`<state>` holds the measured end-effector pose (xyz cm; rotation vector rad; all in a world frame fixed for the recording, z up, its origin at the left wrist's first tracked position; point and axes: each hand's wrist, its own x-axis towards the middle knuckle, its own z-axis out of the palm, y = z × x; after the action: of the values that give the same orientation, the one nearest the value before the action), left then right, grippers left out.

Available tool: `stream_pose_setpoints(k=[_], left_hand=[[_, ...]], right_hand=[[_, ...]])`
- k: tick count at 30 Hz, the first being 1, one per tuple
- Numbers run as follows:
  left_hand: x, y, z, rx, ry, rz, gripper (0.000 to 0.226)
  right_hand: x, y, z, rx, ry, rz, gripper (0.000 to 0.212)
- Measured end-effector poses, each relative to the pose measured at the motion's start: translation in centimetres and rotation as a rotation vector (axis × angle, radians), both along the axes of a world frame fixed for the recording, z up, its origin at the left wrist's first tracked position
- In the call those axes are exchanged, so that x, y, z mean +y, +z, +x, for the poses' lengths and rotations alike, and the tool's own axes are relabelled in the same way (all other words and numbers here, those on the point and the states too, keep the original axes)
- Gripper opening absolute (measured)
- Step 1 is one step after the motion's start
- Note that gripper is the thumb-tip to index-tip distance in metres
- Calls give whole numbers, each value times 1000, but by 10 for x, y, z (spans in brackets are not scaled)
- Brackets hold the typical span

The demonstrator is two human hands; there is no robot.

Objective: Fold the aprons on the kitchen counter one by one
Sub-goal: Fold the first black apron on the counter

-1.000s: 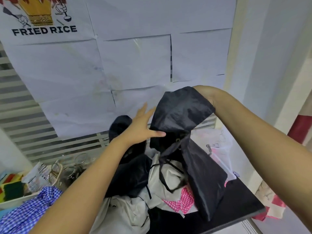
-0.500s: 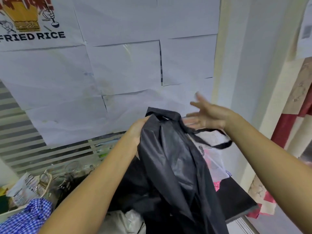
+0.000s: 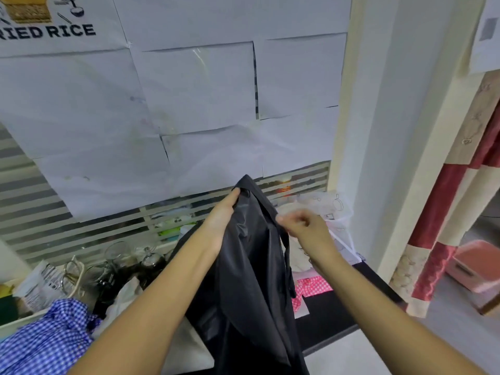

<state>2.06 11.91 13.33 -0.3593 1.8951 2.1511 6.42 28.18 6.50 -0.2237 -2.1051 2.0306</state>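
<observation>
A shiny black apron [image 3: 251,280] hangs in front of me above the dark counter [image 3: 330,318]. My left hand [image 3: 223,215] grips its top corner and holds it up. My right hand [image 3: 303,226] is closed on the apron's right edge, where a black strap [image 3: 288,261] dangles down. Other aprons lie on the counter: a blue checked one [image 3: 51,339] at the lower left, a pink checked one [image 3: 313,286] under my right arm, and pale ones [image 3: 319,209] at the back right.
Glass jars and wire-handled containers [image 3: 119,261] stand at the back left beside a white tray [image 3: 24,318]. Paper sheets cover the wall. A white pillar [image 3: 378,158] and a red and cream curtain [image 3: 443,212] stand to the right, with a pink box [image 3: 476,269] on the floor.
The apron passed from my right hand to my left, which now holds its top. My right hand went from spread open to closed on the right edge. The view has shifted right.
</observation>
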Motion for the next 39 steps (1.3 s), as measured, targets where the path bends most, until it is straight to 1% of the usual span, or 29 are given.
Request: stream_pose_setpoints(k=[1,2,3,5,6,7,8,10,11,12,14,15,18,20,21,22,23,26,28,29,30,31,32,33,35,37,39], left_hand=[[-3,-5,2,-12,-10,0,36],[-4,-6,8,-37,-22,-9,37],[-6,-9,14,-43,-40,-19,37],[-9,-12,26,-28,-102,-6,36],[-12,-13,31,-22,-112,-9,34],[-17,-17,37,-30,-125,-3,35],[-21,-15,40,-53,-133,15,35],[-34,-15,47,-120,-141,35,37],[-41,-18,47,-138,-147,18,38],[-47,-16,49,-144,-151,-8,38],[-64,-11,49,-72,-120,-114,35],[-75,-6,48,-28,-87,-137,35],[-114,6,38,39,-8,-54,40],[-138,-1,33,21,36,-6,39],[-148,-12,31,-9,53,-3,36],[-155,-28,28,-58,46,-47,35],[-159,-48,27,-114,13,-138,35],[-158,-103,31,-301,-92,-412,37],[-153,-136,36,-326,-119,-608,36],[-149,-153,38,-327,-152,-691,36],[-147,-167,38,-323,-173,-721,38],[-142,-181,39,-325,-202,-711,39],[-138,-193,38,-314,-225,-696,41],[-132,-201,37,-291,-258,-698,43],[-111,-211,35,-221,-304,-770,47],[-88,-215,33,-97,-314,-968,56],[-65,-219,29,64,-336,-1190,60]], right_hand=[[-8,-4,10,-20,74,15,21],[-17,-9,18,-67,153,22,25],[-23,-17,21,-132,226,31,34],[-34,-24,26,-228,361,-25,63],[-38,-27,25,-228,396,-72,79],[-41,-31,24,-217,397,-96,86],[-43,-31,23,-196,392,-119,80],[-43,-26,21,-162,412,-178,35],[-41,-20,19,-155,431,-206,17],[-40,-11,17,-161,450,-209,9],[-30,8,6,-155,462,-136,10],[-23,21,-1,-135,454,-103,11],[9,66,-15,-2,366,-144,11],[33,80,-21,51,264,-158,11],[41,74,-25,36,234,-112,10],[45,61,-28,-11,211,-40,10],[47,40,-32,-84,196,57,10],[49,-36,-40,-360,195,332,16],[51,-76,-37,-536,254,469,21],[50,-93,-31,-613,271,498,20],[47,-106,-26,-662,286,487,15],[45,-119,-21,-694,278,462,16],[43,-131,-19,-688,259,449,22],[39,-137,-18,-682,237,414,23],[32,-145,-20,-661,203,304,19],[24,-141,-21,-653,200,212,14],[20,-136,-23,-633,251,159,11]])
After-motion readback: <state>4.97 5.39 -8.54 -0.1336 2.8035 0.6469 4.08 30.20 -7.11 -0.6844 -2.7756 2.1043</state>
